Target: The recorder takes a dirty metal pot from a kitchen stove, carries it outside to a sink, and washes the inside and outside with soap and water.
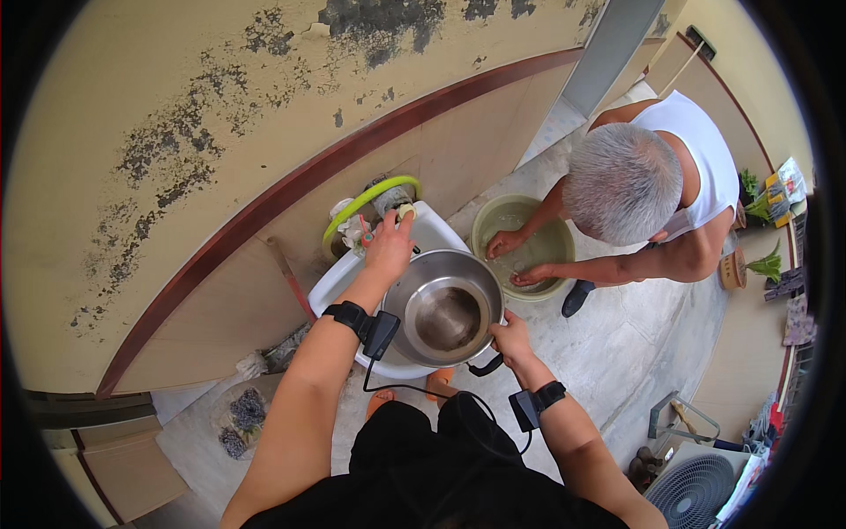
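Observation:
My right hand (pixel 512 337) grips the rim of a wide stainless steel pot (pixel 403 291) beside its black handle (pixel 486 366). The pot is tilted over a white sink (pixel 337 291), and its inside faces me; a brownish-grey stain covers the bottom. My left hand (pixel 388 248) reaches past the pot to the back of the sink. Its fingertips touch a small pale yellow piece (pixel 406 211) beside the tap; whether they grip it is hard to tell. A lime-green hose (pixel 360 200) arches behind that hand, near a red-handled item (pixel 365 231).
To the right, another person (pixel 624 182) bends with both hands in a green basin (pixel 479 228) of water. A peeling wall (pixel 297 125) rises behind the sink. An outdoor fan unit (pixel 694 492) and a potted plant (pixel 733 270) stand at right; a dark bundle (pixel 248 408) lies at left.

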`<state>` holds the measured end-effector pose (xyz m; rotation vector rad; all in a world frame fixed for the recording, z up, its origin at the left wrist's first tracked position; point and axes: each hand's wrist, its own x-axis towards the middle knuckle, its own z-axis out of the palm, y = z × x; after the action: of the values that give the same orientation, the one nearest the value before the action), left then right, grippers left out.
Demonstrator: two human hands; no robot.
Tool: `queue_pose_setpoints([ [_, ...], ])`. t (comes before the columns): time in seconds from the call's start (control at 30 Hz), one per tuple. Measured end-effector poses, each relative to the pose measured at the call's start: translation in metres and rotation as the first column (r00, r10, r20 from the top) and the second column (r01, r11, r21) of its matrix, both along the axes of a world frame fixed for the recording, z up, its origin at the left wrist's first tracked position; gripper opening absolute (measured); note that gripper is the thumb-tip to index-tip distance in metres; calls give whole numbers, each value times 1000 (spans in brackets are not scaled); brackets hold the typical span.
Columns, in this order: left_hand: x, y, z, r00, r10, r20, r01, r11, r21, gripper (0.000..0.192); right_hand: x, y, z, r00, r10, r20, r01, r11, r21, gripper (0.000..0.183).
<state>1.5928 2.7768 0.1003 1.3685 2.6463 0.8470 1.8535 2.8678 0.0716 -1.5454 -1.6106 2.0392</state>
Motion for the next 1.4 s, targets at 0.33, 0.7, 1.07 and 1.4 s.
queue_pose_setpoints([
  [0.33, -32, 54, -25, 969, -13, -246, -74, 938, -339, 28, -55, 51, -12, 996, 52, -72, -53, 999, -8, 30],
  [0.7, 2, 12, -76, 916, 334, 221, -353, 934, 55, 24, -78, 50, -19, 996, 38, -75, -37, 999, 10, 32],
  [1.07, 0, 46, -130, -133, -220, 966, -809, 587, 22, 19, -72, 33, -29, 998, 67, 10, -68, 984, 167, 54],
  [1.4, 4, 26, -145, 257, 24, 966, -435, 895, 94, 19, -66, 32, -35, 999, 46, -8, -44, 987, 152, 56],
])
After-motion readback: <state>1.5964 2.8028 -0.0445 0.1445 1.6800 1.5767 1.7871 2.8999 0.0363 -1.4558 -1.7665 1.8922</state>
